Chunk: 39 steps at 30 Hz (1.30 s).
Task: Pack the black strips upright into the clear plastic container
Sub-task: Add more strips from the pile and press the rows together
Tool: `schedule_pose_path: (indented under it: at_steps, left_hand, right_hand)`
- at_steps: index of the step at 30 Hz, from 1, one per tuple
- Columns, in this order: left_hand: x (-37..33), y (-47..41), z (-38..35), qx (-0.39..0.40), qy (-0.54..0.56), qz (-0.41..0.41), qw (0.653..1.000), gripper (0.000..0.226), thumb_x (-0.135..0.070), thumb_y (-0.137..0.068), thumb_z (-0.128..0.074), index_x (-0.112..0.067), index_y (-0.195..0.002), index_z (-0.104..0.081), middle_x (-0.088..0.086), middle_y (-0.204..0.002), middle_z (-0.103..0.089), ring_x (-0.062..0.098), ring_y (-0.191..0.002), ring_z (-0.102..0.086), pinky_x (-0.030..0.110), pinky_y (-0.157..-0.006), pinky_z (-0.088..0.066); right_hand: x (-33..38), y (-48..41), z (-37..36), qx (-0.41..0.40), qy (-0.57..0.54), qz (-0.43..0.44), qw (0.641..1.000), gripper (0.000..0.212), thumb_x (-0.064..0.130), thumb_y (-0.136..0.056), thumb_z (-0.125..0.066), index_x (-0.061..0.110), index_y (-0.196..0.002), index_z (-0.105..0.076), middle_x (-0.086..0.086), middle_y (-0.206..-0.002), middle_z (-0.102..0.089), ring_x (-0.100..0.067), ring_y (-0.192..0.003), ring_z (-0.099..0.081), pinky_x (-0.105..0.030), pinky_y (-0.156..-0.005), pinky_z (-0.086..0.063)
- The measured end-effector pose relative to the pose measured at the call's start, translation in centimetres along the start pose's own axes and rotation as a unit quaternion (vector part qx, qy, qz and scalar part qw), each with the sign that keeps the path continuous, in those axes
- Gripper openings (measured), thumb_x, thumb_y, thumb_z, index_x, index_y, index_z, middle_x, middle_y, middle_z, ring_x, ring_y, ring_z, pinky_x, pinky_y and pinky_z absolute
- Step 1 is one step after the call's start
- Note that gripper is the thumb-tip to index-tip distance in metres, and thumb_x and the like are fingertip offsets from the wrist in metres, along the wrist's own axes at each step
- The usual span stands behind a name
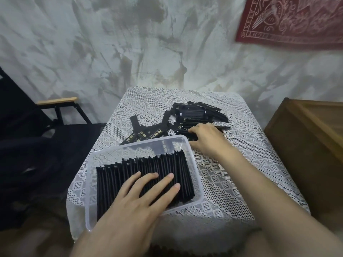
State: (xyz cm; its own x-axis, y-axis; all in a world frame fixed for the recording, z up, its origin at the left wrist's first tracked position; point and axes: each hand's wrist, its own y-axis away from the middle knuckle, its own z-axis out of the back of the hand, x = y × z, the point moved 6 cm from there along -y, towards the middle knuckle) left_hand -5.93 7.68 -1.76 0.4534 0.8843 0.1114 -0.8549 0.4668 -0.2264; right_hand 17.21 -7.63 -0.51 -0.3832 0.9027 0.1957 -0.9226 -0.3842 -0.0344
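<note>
A clear plastic container (194, 169) sits at the near left of a small table and holds a tight row of upright black strips (130, 169). My left hand (141, 199) lies flat on top of that row, fingers straight and spread. Behind the container a loose pile of black strips (196, 114) lies on the cloth. My right hand (206, 138) reaches into the near edge of that pile, fingers curled over a strip there (222, 127); the grip itself is partly hidden by the hand.
The table wears a white lace cloth (241, 164). A wooden box (308, 145) stands close on the right. A dark folding chair with a wooden armrest (57, 101) stands at the left. A mottled wall rises behind.
</note>
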Motion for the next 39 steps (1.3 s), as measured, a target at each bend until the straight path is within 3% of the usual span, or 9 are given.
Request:
schedule_pose_path:
  at_steps: [6,11,16,21,24,27,30,36,39]
  left_hand:
    - [0.2,-0.3,-0.1,0.019,0.021,0.010,1.000,0.095,-0.040,-0.068,-0.087,-0.030,-0.152,-0.047,-0.007,-0.159,-0.044,0.022,-0.136,-0.044,0.047,-0.111,-0.027]
    - [0.1,-0.4,0.0,0.008,0.027,0.006,1.000,0.090,-0.038,-0.068,-0.087,-0.029,-0.150,-0.050,-0.007,-0.157,-0.046,0.023,-0.134,-0.046,0.048,-0.110,-0.028]
    - [0.2,-0.3,-0.1,0.005,0.036,0.003,0.999,0.088,-0.037,-0.071,-0.082,-0.029,-0.152,-0.047,-0.007,-0.158,-0.044,0.024,-0.134,-0.048,0.048,-0.111,-0.028]
    - [0.2,0.0,-0.4,0.011,0.021,0.011,1.000,0.087,-0.037,-0.077,-0.077,-0.030,-0.156,-0.040,-0.008,-0.162,-0.039,0.025,-0.136,-0.047,0.049,-0.113,-0.026]
    - [0.1,0.1,-0.3,0.013,0.011,0.019,1.000,0.081,-0.036,-0.082,-0.071,-0.030,-0.156,-0.039,-0.007,-0.162,-0.038,0.026,-0.138,-0.046,0.049,-0.115,-0.024]
    - [-0.1,0.1,-0.2,0.011,0.004,0.021,1.000,0.075,-0.035,-0.085,-0.065,-0.030,-0.156,-0.040,-0.007,-0.162,-0.039,0.027,-0.138,-0.045,0.049,-0.116,-0.024]
    - [-0.1,0.3,-0.1,0.014,-0.013,0.020,1.000,0.069,-0.036,-0.090,-0.054,-0.030,-0.156,-0.039,-0.007,-0.161,-0.039,0.026,-0.138,-0.044,0.049,-0.116,-0.023]
    - [-0.2,0.4,-0.2,0.018,-0.028,0.025,0.999,0.063,-0.038,-0.093,-0.042,-0.029,-0.156,-0.039,-0.006,-0.161,-0.040,0.026,-0.137,-0.047,0.049,-0.115,-0.024]
    - [-0.1,0.4,-0.2,0.021,-0.031,0.026,0.999,0.063,-0.038,-0.092,-0.042,-0.029,-0.155,-0.040,-0.007,-0.160,-0.041,0.026,-0.136,-0.047,0.049,-0.115,-0.025]
  right_hand:
    - [-0.6,-1.8,0.0,-0.034,0.024,0.006,0.999,0.030,0.036,-0.096,-0.063,0.024,-0.123,-0.071,-0.003,-0.115,-0.073,-0.028,-0.111,-0.064,-0.046,-0.090,-0.055]
    - [-0.4,-1.6,0.7,-0.031,0.019,-0.004,0.999,0.030,0.025,-0.097,-0.060,0.022,-0.125,-0.070,-0.005,-0.119,-0.073,-0.031,-0.113,-0.064,-0.046,-0.091,-0.055]
    - [0.3,0.2,3.1,-0.057,-0.075,-0.021,0.995,0.025,0.019,-0.096,-0.064,0.024,-0.119,-0.072,-0.001,-0.107,-0.074,-0.026,-0.103,-0.066,-0.041,-0.090,-0.052]
    - [-0.5,4.0,2.1,0.067,-0.041,-0.038,0.996,0.020,0.015,-0.095,-0.063,0.027,-0.109,-0.071,0.001,-0.092,-0.072,-0.020,-0.081,-0.067,-0.038,-0.076,-0.057]
    - [-1.1,5.3,0.3,0.097,0.002,-0.054,0.994,0.022,0.022,-0.093,-0.066,0.029,-0.113,-0.072,-0.005,-0.103,-0.073,-0.025,-0.089,-0.067,-0.035,-0.077,-0.054]
    - [-0.9,5.6,0.6,0.043,-0.013,-0.049,0.998,0.022,0.043,-0.093,-0.069,0.029,-0.109,-0.072,0.000,-0.104,-0.073,-0.024,-0.095,-0.066,-0.034,-0.079,-0.052]
    - [-0.2,5.6,0.6,0.017,0.015,-0.037,0.999,0.019,0.042,-0.093,-0.067,0.029,-0.105,-0.073,0.000,-0.104,-0.073,-0.027,-0.101,-0.066,-0.037,-0.083,-0.053]
    - [-0.1,6.2,0.3,0.015,-0.004,-0.024,1.000,0.031,0.054,-0.089,-0.067,0.030,-0.106,-0.071,0.003,-0.098,-0.073,-0.024,-0.090,-0.065,-0.037,-0.078,-0.055]
    - [0.2,6.5,-0.4,0.038,-0.003,-0.018,0.999,0.029,0.047,-0.085,-0.076,0.028,-0.105,-0.070,0.004,-0.096,-0.071,-0.018,-0.084,-0.063,-0.035,-0.074,-0.054]
